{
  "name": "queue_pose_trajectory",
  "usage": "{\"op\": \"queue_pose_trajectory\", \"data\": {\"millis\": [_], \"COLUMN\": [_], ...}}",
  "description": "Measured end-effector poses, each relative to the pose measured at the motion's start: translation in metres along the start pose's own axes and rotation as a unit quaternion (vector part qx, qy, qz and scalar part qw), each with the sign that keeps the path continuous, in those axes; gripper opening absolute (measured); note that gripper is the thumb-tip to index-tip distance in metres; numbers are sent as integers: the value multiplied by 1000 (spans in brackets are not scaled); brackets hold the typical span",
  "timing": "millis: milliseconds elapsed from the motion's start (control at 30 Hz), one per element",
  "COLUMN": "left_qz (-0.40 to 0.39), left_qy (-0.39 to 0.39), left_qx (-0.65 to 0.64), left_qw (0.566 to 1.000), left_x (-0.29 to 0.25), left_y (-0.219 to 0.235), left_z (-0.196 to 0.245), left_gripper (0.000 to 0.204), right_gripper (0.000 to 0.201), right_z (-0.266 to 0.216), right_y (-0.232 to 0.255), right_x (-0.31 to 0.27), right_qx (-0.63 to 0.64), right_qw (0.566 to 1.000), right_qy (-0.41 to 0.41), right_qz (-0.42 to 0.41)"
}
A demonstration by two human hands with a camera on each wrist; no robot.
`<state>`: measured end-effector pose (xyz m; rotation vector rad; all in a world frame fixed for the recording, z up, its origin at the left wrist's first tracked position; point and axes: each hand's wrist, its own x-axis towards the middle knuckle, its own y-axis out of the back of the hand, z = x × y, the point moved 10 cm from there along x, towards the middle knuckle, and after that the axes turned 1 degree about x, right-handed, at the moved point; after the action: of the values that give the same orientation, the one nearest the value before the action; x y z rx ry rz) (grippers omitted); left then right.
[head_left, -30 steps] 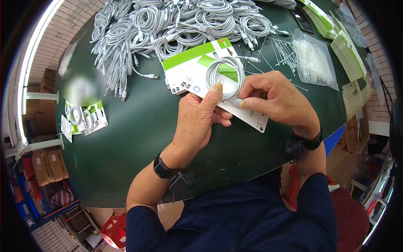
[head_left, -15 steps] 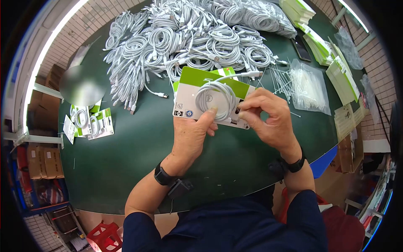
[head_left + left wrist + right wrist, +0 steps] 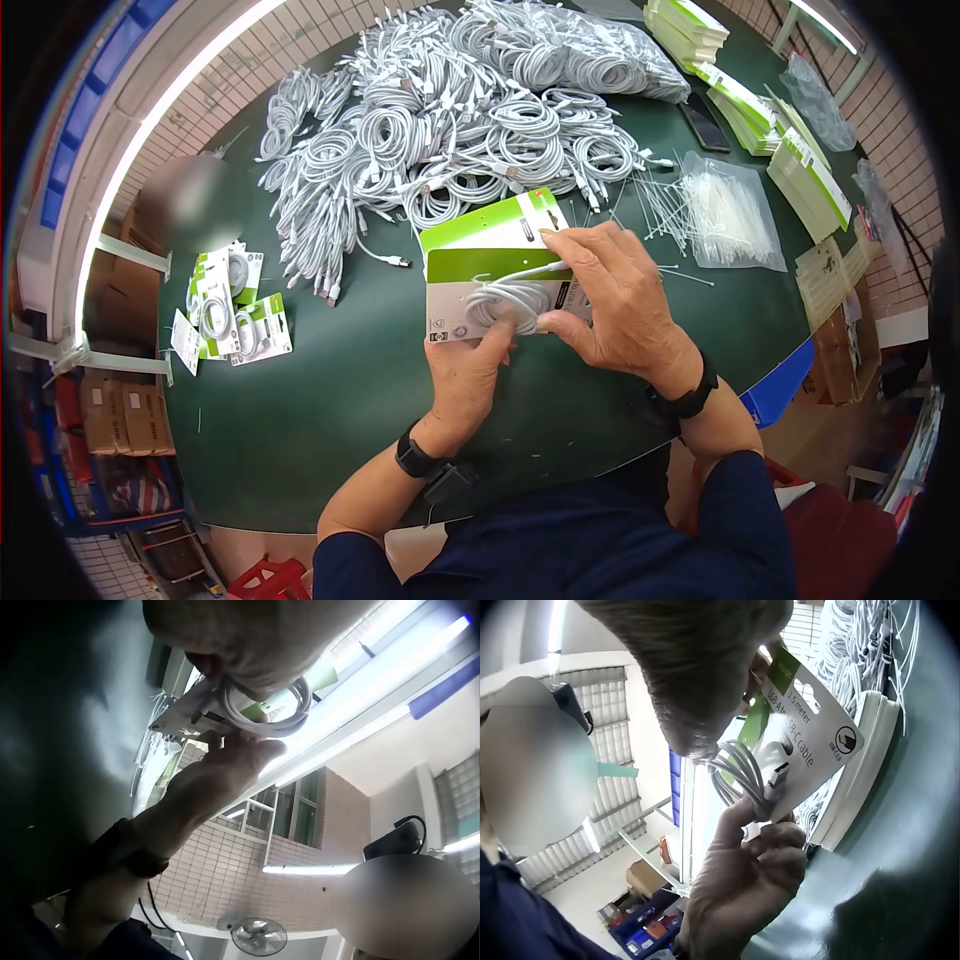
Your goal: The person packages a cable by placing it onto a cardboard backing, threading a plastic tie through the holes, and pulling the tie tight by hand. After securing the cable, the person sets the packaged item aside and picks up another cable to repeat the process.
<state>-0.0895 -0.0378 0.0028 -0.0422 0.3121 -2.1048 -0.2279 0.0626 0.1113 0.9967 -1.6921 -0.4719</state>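
Note:
My left hand (image 3: pixel 465 375) holds a green-and-white packaging card (image 3: pixel 450 305) from below, its thumb over a coiled white charging cable (image 3: pixel 508 300) lying on the card's face. My right hand (image 3: pixel 620 295) is at the card's right side, fingers bent over the cable's upper end and thumb beside the coil. Seen from the right wrist, the card (image 3: pixel 810 742) reads "1.5 meter USB-A to USB-C cable", with a plug (image 3: pixel 778 778) against it and the left thumb on the coil. The left wrist view shows the coil (image 3: pixel 300 712) between both hands.
Behind the held card lies a stack of similar cards (image 3: pixel 490 222). A big heap of coiled cables (image 3: pixel 430 130) covers the back. To the right are zip ties (image 3: pixel 725 215), a phone (image 3: pixel 706 125) and more card stacks (image 3: pixel 808 185). Carded cables (image 3: pixel 238 310) lie at left.
The card and coil have tilted flatter, with the printed face turned up. The right hand has gone from pinching at the coil's lower side to the cable's upper end.

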Motion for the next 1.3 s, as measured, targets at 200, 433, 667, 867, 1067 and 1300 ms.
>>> {"op": "queue_pose_trajectory", "data": {"millis": [200,433,667,867,1067,1300], "left_qz": [3,-8,-36,-98,-24,-152], "left_qy": [18,11,71,112,-336,-386], "left_qx": [-6,-44,-57,-15,358,521], "left_qw": [1000,999,995,989,871,746], "left_x": [-5,-6,-10,-18,-41,-33], "left_y": [3,-1,-2,4,15,-39], "left_z": [-7,-14,-37,-32,91,72], "left_gripper": [26,30,36,48,59,47], "right_gripper": [82,80,62,63,66,56], "right_z": [-5,-18,-5,-6,-21,-38], "right_y": [8,2,-27,-22,-29,-48], "right_x": [1,1,-8,-15,-16,-18], "right_qx": [31,-61,-61,-66,-64,-44], "right_qw": [999,997,998,998,997,994], "right_qy": [4,22,-13,5,39,79], "right_qz": [35,32,-20,2,-10,-57]}}
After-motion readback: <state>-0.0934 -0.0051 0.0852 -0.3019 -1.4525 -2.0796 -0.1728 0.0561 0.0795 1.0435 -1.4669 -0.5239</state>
